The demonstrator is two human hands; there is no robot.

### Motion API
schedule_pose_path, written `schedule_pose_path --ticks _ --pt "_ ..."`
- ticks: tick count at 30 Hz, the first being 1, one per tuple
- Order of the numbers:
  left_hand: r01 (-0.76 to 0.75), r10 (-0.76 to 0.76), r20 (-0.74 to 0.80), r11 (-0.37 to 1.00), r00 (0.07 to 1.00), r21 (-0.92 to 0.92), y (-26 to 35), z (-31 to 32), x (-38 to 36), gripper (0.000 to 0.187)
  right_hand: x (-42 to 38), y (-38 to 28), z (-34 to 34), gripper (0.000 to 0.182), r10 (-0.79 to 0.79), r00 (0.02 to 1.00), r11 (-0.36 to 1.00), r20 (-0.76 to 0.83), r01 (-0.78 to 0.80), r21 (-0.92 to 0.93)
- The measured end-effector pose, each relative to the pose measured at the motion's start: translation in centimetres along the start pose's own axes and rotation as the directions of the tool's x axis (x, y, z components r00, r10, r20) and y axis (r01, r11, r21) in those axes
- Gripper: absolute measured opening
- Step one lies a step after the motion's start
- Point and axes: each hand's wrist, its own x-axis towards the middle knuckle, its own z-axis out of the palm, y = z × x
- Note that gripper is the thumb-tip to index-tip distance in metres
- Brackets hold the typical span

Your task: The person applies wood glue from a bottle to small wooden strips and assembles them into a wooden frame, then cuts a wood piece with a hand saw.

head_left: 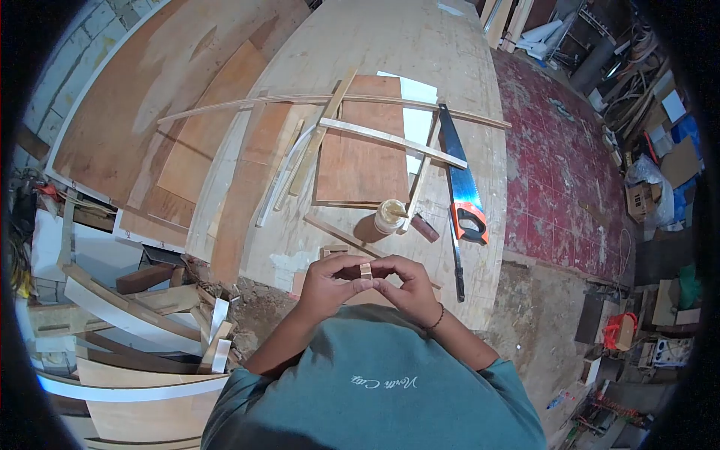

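Block: the small wooden block [365, 270] is held up by both hands, close to the shirt [420, 367] and near the table's [472, 82] near edge, presumably so that it can be seen and steadied.
Left hand [328, 281]: one side is pinched between thumb and forefinger; whether the other fingers are pressed together cannot be told.
Right hand [409, 285]: the opposite side is pinched likewise, so that the small piece is probably kept from turning.
Jar [385, 223]: it is stood upright just beyond the hands, a stick [397, 211] leaned in its mouth, apparently for easy reach.
Saw [461, 176]: it is laid flat at the right, handle turned toward the person, which would suit the right hand.
Strips [394, 143]: they are laid crosswise over the board [360, 161] and sheet [409, 86], seemingly set down loosely rather than lined up.
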Motion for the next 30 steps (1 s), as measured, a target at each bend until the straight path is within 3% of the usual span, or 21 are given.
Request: schedule_pose_path --ticks 2,4,6,8,9,12,14,16,17,20,24,26,28,30 --pt "0.008 -0.008 -0.021 0.999 1.000 -0.033 -0.7 -0.1 0.0 0.039 0.3 0.3 -0.2 0.027 -0.089 0.996 0.993 0.012 0.089 -0.072" --pt "0.125 -0.148 -0.079 0.963 0.986 -0.239 -1.3 -0.3 -0.1 0.034 0.8 1.2 -0.7 0.028 -0.173 0.984 0.974 0.029 0.176 -0.143" --pt "0.157 -0.184 -0.081 0.951 0.980 -0.265 -1.9 -0.9 -0.1 0.034 1.7 3.7 -1.8 0.034 0.037 0.987 0.989 -0.154 -0.058 -0.133" --pt "0.186 -0.217 -0.079 0.938 0.973 -0.292 -2.2 -1.3 -0.2 0.034 2.8 9.0 -4.0 0.045 0.079 0.922 0.960 -0.379 -0.172 -0.219" --pt "0.203 -0.258 -0.111 0.910 0.960 -0.363 -2.3 -1.5 -0.4 0.033 3.2 11.3 -5.2 0.053 -0.004 0.908 0.905 -0.419 -0.175 -0.388" --pt "0.169 -0.303 -0.218 0.861 0.927 -0.479 -2.7 -1.7 -1.3 0.034 4.3 13.9 -6.2 0.054 0.014 0.907 0.847 -0.422 -0.235 -0.477" --pt "0.177 -0.316 -0.164 0.812 0.935 -0.557 -3.9 -3.2 -2.2 0.038 5.6 13.1 -5.9 0.050 0.080 0.908 0.844 -0.412 -0.282 -0.457" --pt "0.164 -0.310 -0.207 0.838 0.928 -0.520 -3.7 -3.4 -2.5 0.041 6.8 13.7 -6.1 0.035 -0.002 0.934 0.711 -0.358 -0.250 -0.658" --pt "0.159 -0.307 -0.246 0.862 0.919 -0.481 -3.6 -3.6 -2.6 0.044 7.3 13.9 -6.3 0.021 -0.053 0.937 0.717 -0.344 -0.204 -0.667" --pt "0.158 -0.294 -0.271 0.889 0.917 -0.430 -4.8 -4.6 -3.5 0.043 8.2 12.1 -6.0 0.015 -0.207 0.928 0.660 -0.311 -0.103 -0.744" --pt "0.202 -0.364 -0.312 0.871 0.878 -0.449 -4.4 -5.0 -3.5 0.038 7.5 10.0 -6.5 0.011 -0.360 0.848 0.671 -0.389 -0.054 -0.740" --pt "0.200 -0.415 -0.281 0.800 0.865 -0.565 -3.7 -5.0 -3.2 0.038 6.7 9.9 -6.9 0.013 -0.368 0.816 0.701 -0.446 -0.071 -0.710" --pt "0.211 -0.414 -0.238 0.784 0.879 -0.584 -3.3 -5.0 -2.8 0.040 5.6 9.0 -7.3 0.015 -0.121 0.767 0.930 -0.630 -0.134 -0.342" --pt "0.229 -0.414 -0.189 0.766 0.891 -0.600 -2.8 -4.7 -2.3 0.042 4.4 9.2 -8.1 0.020 -0.165 0.740 0.931 -0.652 -0.102 -0.351"
